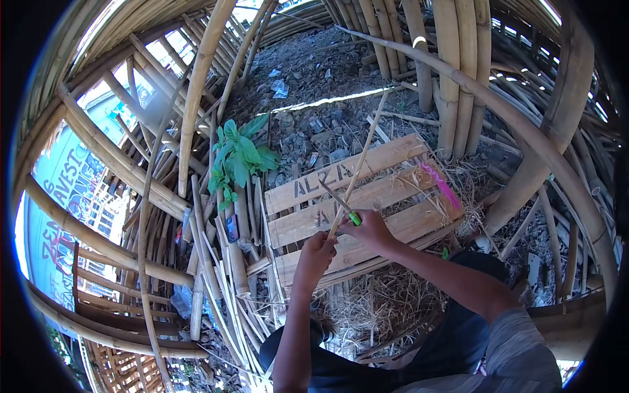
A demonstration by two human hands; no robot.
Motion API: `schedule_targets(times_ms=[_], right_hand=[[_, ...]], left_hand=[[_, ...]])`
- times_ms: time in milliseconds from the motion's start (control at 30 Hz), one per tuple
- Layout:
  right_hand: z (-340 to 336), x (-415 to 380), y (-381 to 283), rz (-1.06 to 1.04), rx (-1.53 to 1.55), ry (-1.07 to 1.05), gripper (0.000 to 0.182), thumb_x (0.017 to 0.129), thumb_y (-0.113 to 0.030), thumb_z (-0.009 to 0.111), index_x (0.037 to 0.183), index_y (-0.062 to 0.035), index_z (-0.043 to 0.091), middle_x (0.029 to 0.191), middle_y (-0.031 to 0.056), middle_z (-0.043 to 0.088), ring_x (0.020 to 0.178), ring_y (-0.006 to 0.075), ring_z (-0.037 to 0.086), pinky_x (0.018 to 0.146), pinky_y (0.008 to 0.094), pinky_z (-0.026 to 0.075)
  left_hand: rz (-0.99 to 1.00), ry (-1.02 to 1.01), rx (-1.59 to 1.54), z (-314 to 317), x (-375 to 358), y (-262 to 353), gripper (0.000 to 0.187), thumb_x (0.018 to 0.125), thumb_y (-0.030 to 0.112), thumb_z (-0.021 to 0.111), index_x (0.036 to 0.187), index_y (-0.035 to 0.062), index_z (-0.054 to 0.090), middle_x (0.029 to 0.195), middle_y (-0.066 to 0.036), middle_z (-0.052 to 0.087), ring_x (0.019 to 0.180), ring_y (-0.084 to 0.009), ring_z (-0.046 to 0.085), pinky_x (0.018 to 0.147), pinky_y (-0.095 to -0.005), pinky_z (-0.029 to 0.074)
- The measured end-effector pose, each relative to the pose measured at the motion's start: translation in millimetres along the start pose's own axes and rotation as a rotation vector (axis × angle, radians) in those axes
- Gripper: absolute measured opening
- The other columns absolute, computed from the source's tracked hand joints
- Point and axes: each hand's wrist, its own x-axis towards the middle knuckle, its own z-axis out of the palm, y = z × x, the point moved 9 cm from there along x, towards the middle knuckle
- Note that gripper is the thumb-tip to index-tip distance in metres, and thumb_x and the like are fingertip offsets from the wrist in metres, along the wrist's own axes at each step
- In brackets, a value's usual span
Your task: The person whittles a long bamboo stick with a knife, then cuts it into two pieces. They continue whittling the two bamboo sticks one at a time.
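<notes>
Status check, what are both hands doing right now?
Left hand grips bamboo strip. Right hand holds green-handled knife against it. Pallet beneath, nothing blocking.

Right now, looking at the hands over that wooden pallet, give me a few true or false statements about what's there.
1. The left hand grips a thin bamboo strip. True.
2. The right hand holds a knife with a green handle. True.
3. The pallet is bare of lettering. False: dark letters are stencilled on its top board.
4. A pink item lies on the pallet. True.
5. The leafy plant grows right of the pallet. False: it grows left.
</notes>
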Motion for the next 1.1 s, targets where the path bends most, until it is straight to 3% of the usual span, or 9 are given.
schedule_targets(times_ms=[67, 267, 433, 700, 767, 833, 933, 1000, 1100], right_hand=[[1, 2, 2, -0.028, 0.019, 0.007, 0.033, 0.077, -0.03, 0.063, 0.076, 0.0021, 0.061, 0.058, 0.015, 0.057, 0.054, 0.0249, 0.058, 0.053, 0.0374, 0.043], [13, -8, -12, -0.052, -0.366, -0.193, 0.032, 0.078, -0.03, 0.059, 0.069, 0.0013, 0.06, 0.062, 0.0182, 0.059, 0.064, 0.0343, 0.061, 0.059, 0.0424, 0.047], [17, -12, -14, -0.107, -0.581, -0.219, 0.028, 0.076, -0.027, 0.059, 0.069, 0.0005, 0.062, 0.064, 0.0198, 0.06, 0.066, 0.0356, 0.061, 0.062, 0.0445, 0.049], [11, -5, -2, -0.1, -0.678, -0.119, 0.028, 0.076, -0.028, 0.06, 0.069, -0.0007, 0.063, 0.066, 0.0192, 0.06, 0.065, 0.0345, 0.062, 0.061, 0.0442, 0.05], [20, -13, -9, -0.156, -0.739, -0.245, 0.028, 0.076, -0.028, 0.059, 0.069, -0.0012, 0.063, 0.066, 0.0187, 0.061, 0.064, 0.0341, 0.062, 0.061, 0.0443, 0.05], [-3, 8, -8, -0.075, -0.749, -0.186, 0.027, 0.077, -0.027, 0.059, 0.068, -0.0013, 0.063, 0.066, 0.0185, 0.061, 0.064, 0.0344, 0.062, 0.062, 0.0446, 0.05], [-10, 11, 2, 0.024, -0.724, -0.057, 0.026, 0.076, -0.026, 0.059, 0.068, -0.0011, 0.063, 0.066, 0.0183, 0.061, 0.065, 0.0344, 0.062, 0.063, 0.0449, 0.05], [18, -10, -13, -0.148, -0.734, -0.239, 0.027, 0.074, -0.027, 0.061, 0.068, -0.0008, 0.063, 0.066, 0.0188, 0.061, 0.064, 0.0342, 0.062, 0.061, 0.0449, 0.05], [-4, 12, -2, -0.077, -0.759, -0.189, 0.029, 0.075, -0.028, 0.059, 0.069, -0.0001, 0.063, 0.067, 0.0195, 0.061, 0.065, 0.0349, 0.062, 0.062, 0.0442, 0.05]], left_hand=[[0.042, 0.028, 0.089, -2, 1, 1, 0.017, 0.092, 0.019, 0.046, 0.085, 0.0042, 0.052, 0.056, 0.004, 0.04, 0.043, -0.0018, 0.029, 0.038, -0.0195, 0.021], [0.025, 0.033, 0.075, -5, -1, 4, 0.022, 0.092, 0.019, 0.047, 0.082, 0.0, 0.055, 0.054, 0.001, 0.044, 0.045, -0.0045, 0.036, 0.041, -0.022, 0.028], [0.012, -0.005, -0.012, 4, -3, 0, 0.023, 0.094, 0.022, 0.042, 0.08, 0.0059, 0.051, 0.054, 0.006, 0.034, 0.041, -0.0014, 0.025, 0.036, -0.0201, 0.019], [0.086, 0.058, 0.084, 0, 3, -3, 0.026, 0.094, 0.022, 0.042, 0.075, 0.0065, 0.049, 0.054, 0.005, 0.037, 0.041, -0.0024, 0.028, 0.036, -0.0207, 0.02], [0.085, 0.057, 0.098, 1, -1, -6, 0.026, 0.094, 0.021, 0.042, 0.075, 0.0058, 0.049, 0.054, 0.004, 0.039, 0.041, -0.0032, 0.029, 0.036, -0.0212, 0.021], [0.277, 0.135, 0.296, 1, -8, 10, 0.026, 0.094, 0.02, 0.042, 0.075, 0.0033, 0.05, 0.054, 0.002, 0.04, 0.042, -0.005, 0.032, 0.039, -0.0227, 0.024], [0.204, 0.136, 0.208, -2, -3, 8, 0.026, 0.093, 0.019, 0.043, 0.076, 0.0013, 0.051, 0.054, 0.0, 0.041, 0.044, -0.0063, 0.033, 0.042, -0.0237, 0.027], [0.183, 0.117, 0.175, -2, -3, 4, 0.026, 0.093, 0.018, 0.043, 0.076, 0.0014, 0.051, 0.054, 0.0, 0.041, 0.044, -0.0061, 0.033, 0.042, -0.0236, 0.027], [0.23, 0.125, 0.215, -2, -5, 6, 0.026, 0.093, 0.018, 0.043, 0.075, 0.0018, 0.051, 0.054, 0.001, 0.041, 0.044, -0.0056, 0.033, 0.041, -0.0234, 0.026]])
